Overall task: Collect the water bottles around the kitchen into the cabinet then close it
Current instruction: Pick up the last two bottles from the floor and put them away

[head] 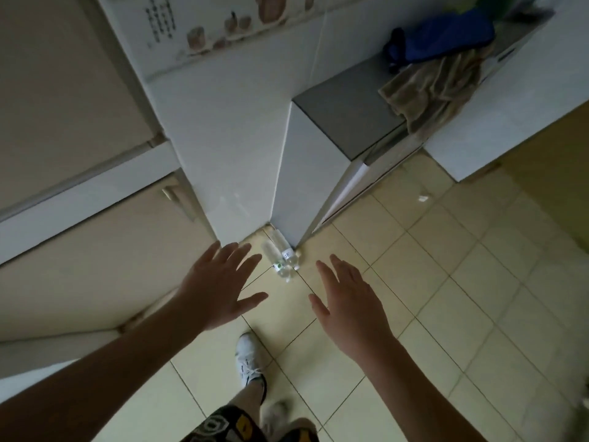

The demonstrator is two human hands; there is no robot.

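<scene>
The left hand is extended forward, palm down, its fingers spread open and holding nothing. Just beyond and to the right of its fingertips, two clear water bottles lie on their sides on the tiled floor, tucked into the corner where the white wall panel meets the white appliance. The bottles rest side by side, touching or nearly so; their long axes run roughly parallel, from the corner toward the person, angled slightly rightward, with the caps apparently at the near ends. The right hand is likewise extended, palm down, fingers open and empty. The bottles lie ahead of both hands, in the gap between them, well below hand level on the floor. In the frame the left fingertips appear marginally nearer to the bottles than the right. Judgement: the coming move requires lowering both hands forward, each closing across one bottle's long axis. A brown towel and a blue cloth sit on the appliance top, well apart from the bottles.
</scene>
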